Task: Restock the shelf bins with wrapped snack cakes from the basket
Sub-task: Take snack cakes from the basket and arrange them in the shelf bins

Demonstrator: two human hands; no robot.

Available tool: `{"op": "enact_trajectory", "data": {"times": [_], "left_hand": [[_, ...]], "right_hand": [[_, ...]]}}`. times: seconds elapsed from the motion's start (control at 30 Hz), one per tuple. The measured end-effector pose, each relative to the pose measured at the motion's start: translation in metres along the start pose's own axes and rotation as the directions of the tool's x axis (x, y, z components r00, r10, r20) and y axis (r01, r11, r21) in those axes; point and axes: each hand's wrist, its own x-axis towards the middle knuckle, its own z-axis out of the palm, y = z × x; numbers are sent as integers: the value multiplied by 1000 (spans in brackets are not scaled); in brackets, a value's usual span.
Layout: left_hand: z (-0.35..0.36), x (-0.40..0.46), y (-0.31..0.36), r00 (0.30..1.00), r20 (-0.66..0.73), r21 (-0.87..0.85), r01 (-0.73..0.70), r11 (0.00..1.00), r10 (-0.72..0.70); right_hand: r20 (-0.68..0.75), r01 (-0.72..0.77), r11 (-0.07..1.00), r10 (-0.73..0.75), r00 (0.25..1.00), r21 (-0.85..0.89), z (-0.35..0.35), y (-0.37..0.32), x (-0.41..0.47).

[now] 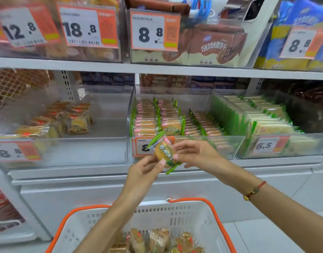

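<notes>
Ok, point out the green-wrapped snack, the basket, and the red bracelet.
green-wrapped snack (pixel 164 153), head view, middle of its wrapper face.
basket (pixel 191 214), head view, white back wall.
red bracelet (pixel 255 190), head view, cord on the right wrist.

both hands (pixel 146 170) pinching snack cake (pixel 164 154), basket (pixel 193 214) below

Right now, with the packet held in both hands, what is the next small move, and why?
Probably lift the green-edged packet forward into the middle bin: its rows carry the same green-edged wrappers, and both the left hand and right hand hold it just before that bin.
</notes>
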Motion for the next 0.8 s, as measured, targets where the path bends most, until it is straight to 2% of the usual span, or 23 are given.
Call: {"op": "enact_trajectory", "data": {"times": [0.1,0.17,0.2,0.27,0.33,0.37,0.4,0.47,0.5,0.57,0.63,0.7,0.77,0.8], "left_hand": [[-4,8,11,990,-34,120,-131,984,136],[-9,18,24,984,29,190,-179,965,177],[-11,22,31,977,80,276,-212,937,198],[-12,34,46,945,212,549,-325,770,248],[-9,42,64,908,301,717,-416,559,291],[-9,46,71,899,296,752,-427,503,322],[-10,51,78,895,261,764,-420,490,361],[-16,60,85,887,131,749,-382,542,443],[-21,64,85,884,61,725,-359,588,464],[-27,69,82,882,-28,635,-347,690,470],[-30,71,76,886,-54,577,-349,739,460],[-32,71,70,889,-54,564,-349,748,456],[-32,70,66,892,-38,556,-356,751,450],[-32,70,65,894,-28,556,-359,750,448]], "right_hand": [[9,122,983,-121,993,-135,-14,-7,0],[55,192,952,-184,981,-240,-26,-15,0],[64,206,943,-196,979,-262,-30,-18,0],[66,222,929,-212,975,-298,-38,-27,2],[100,273,905,-254,962,-326,-48,-37,8],[111,283,912,-261,959,-299,-54,-41,12],[94,253,934,-237,967,-253,-62,-46,17],[27,103,970,-100,995,-220,-78,-48,31],[8,22,959,-20,1000,-283,-84,-47,40],[25,-90,869,116,993,-486,-88,-42,56],[75,-114,765,208,975,-634,-81,-38,68],[96,-147,717,286,953,-681,-73,-37,77],[107,-194,721,349,931,-665,-68,-39,82],[100,-227,761,357,929,-607,-68,-40,85]]}}
